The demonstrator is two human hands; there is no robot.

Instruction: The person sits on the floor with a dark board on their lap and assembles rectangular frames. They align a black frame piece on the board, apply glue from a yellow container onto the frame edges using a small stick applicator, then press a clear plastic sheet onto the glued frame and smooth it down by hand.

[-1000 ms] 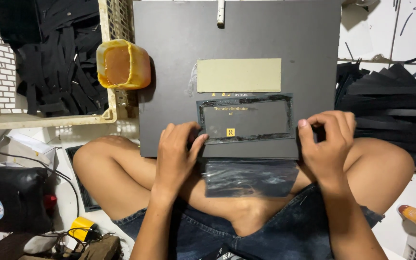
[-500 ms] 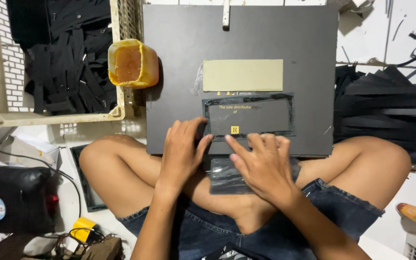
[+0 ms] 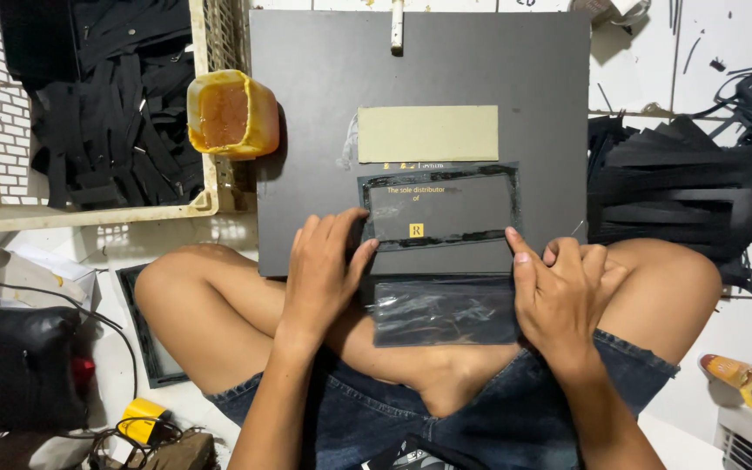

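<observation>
Card: we see one dark rectangular card with glossy black edges, flat on the square dark grey board, long axis left to right.
Hands: our left hand lies open, fingertips pressing the card's left end; our right hand is loosely curled, thumb touching its lower right corner.
Count: one beige strip, one clear plastic sleeve, one yellow tub.

A dark rectangular label with a black glossy border and small yellow print lies mid-frame on the grey board — a plain tan rectangle just above it. At lower right sits a crumpled snack packet, orange and green.
</observation>
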